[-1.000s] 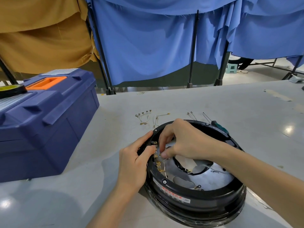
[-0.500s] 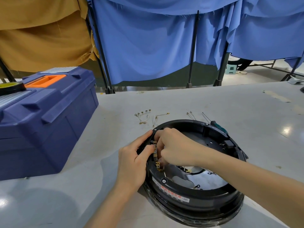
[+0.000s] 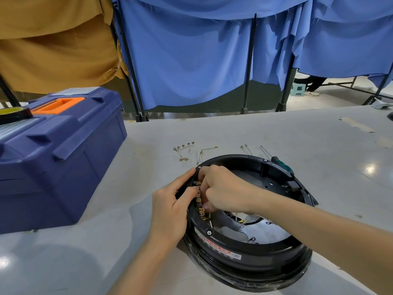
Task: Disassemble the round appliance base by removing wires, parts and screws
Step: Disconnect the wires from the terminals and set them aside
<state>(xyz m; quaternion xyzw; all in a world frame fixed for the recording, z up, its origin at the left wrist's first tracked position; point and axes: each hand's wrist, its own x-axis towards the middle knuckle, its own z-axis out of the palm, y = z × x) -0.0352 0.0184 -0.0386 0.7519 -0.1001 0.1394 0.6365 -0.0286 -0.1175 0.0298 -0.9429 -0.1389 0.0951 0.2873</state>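
The round black appliance base [image 3: 251, 250] lies upside down on the grey table, its shiny metal plate [image 3: 265, 232] showing inside. A row of brass terminals [image 3: 200, 202] runs along its left inner wall. My left hand [image 3: 170, 209] grips the left rim, thumb and forefinger over the edge. My right hand [image 3: 221, 188] reaches inside with curled fingers and pinches something at the terminals; the fingertips hide what. A thin white wire [image 3: 210, 223] hangs below the terminals.
Removed wires with ring lugs [image 3: 184, 152] and several more leads [image 3: 207, 151] lie on the table behind the base. A green-handled screwdriver [image 3: 278, 161] rests at the far rim. A blue toolbox [image 3: 53, 154] with a tape roll [image 3: 12, 113] stands at left.
My right hand has moved left and down onto the terminal row on the inner wall. My left hand has kept its grip on the rim.
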